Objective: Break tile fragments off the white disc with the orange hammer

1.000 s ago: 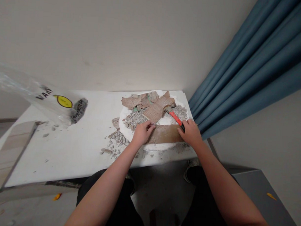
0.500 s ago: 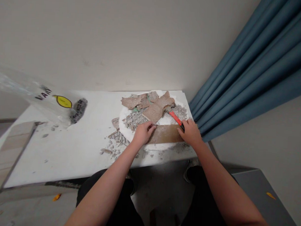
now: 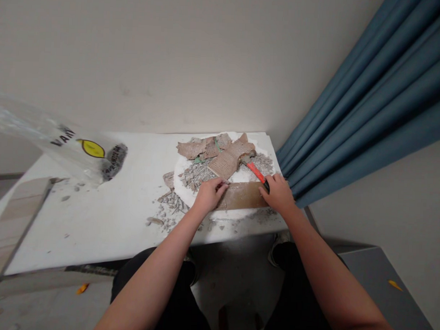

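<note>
My right hand (image 3: 279, 193) is closed around the black grip of a red-handled hammer (image 3: 256, 173). The hammer's head rests beside a curled piece of brown textured sheet (image 3: 229, 161). Under both hands lies a flat brown strip (image 3: 242, 195), tile-like, dusted with pale powder. My left hand (image 3: 211, 192) is at the strip's left end, thumb and fingertips pinched together; what sits between them is too small to make out. Grey rubble (image 3: 196, 175) and torn brown pieces (image 3: 195, 148) lie just beyond on a white sheet.
More fragments (image 3: 171, 202) are scattered on the white table (image 3: 105, 228) left of my hands. A clear plastic bag (image 3: 76, 155) holding grey debris stands at the left, near a wood-patterned board (image 3: 19, 220). Blue curtains (image 3: 366, 98) hang close on the right.
</note>
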Tool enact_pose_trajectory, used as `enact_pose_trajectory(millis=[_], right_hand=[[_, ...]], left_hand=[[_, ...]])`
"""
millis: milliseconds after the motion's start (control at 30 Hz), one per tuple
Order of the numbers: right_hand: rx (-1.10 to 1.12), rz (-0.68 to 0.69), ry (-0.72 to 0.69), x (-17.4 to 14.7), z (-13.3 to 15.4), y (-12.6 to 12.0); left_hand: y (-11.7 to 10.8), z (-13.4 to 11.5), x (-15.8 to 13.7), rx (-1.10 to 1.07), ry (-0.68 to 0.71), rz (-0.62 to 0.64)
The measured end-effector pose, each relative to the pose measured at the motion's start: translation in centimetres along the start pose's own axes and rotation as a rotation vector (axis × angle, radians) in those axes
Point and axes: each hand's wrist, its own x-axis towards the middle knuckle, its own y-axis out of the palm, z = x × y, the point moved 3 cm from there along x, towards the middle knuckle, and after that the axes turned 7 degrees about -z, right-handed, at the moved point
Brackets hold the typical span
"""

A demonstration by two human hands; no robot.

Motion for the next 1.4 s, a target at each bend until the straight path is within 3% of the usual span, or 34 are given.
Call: enact_pose_trajectory(millis=[233, 367, 467, 567, 633, 800, 933, 1167, 1400], right_hand=[[-0.125, 0.097, 0.046, 0.3, 0.1, 0.4], [-0.097, 0.061, 0.107, 0.8, 0.4, -0.4], [0.112, -0.006, 0.138, 0.4, -0.2, -1.8], [0.435, -0.155, 0.086, -1.1, -0.7, -4.1], [0.653, -0.184, 0.058, -2.8, -0.5, -5.4], [1.036, 0.109, 0.095, -6.9, 2.5, -6.5], [0.954, 0.104, 0.036, -7.9, 4.3, -7.2], [0.894, 0.093, -0.005, -7.8, 4.4, -7.2], [0.864, 0.201, 0.035, -8.4, 4.8, -7.0]], left_hand=[[0.3, 0.4, -0.2, 0.11, -0.004, 0.027], [0.5, 0.3, -0.4, 0.167, 0.028, 0.012], [0.8, 0.3, -0.6, 0.133, 0.028, -0.013], [1.0, 0.5, -0.8, 0.094, 0.0, -0.05], [1.2, 0.5, -1.0, 0.077, -0.006, -0.066], [1.4, 0.7, -1.6, 0.016, -0.016, -0.116], [1.6, 0.7, -1.7, -0.035, -0.019, -0.139], [1.7, 0.5, -1.7, -0.073, -0.029, -0.139], [1.9, 0.7, -1.7, -0.061, -0.042, -0.151]])
